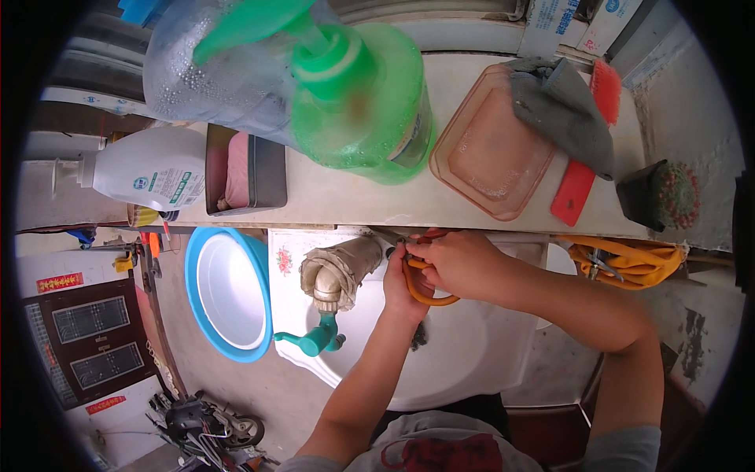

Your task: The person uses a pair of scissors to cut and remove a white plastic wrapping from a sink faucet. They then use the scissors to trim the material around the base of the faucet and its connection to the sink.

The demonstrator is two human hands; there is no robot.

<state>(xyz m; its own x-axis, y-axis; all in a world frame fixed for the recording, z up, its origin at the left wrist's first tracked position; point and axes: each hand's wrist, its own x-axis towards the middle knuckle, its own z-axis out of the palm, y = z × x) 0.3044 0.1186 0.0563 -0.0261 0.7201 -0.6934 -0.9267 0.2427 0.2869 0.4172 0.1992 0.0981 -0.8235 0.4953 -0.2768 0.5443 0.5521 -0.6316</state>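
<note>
Both my hands meet under the front edge of a pale shelf point(354, 200), above a white washbasin point(464, 354). My right hand point(460, 261) grips the orange handles of a pair of scissors point(425, 295), whose loop hangs below my fingers. My left hand point(403, 277) is closed beside it, fingers on the same handles near the shelf edge. What the blades touch is hidden by my hands. A cloth-wrapped tap point(338, 271) with a teal spout point(314, 338) sticks out just left of my left hand.
On the shelf stand a green pump bottle point(370, 102), a clear plastic bottle point(212, 71), a white pump bottle point(149, 169), a dark soap tin point(244, 169), a pink tray point(487, 149), a grey cloth point(562, 106), a red brush point(586, 157) and a potted cactus point(664, 193). A blue-and-white basin point(228, 291) leans at left.
</note>
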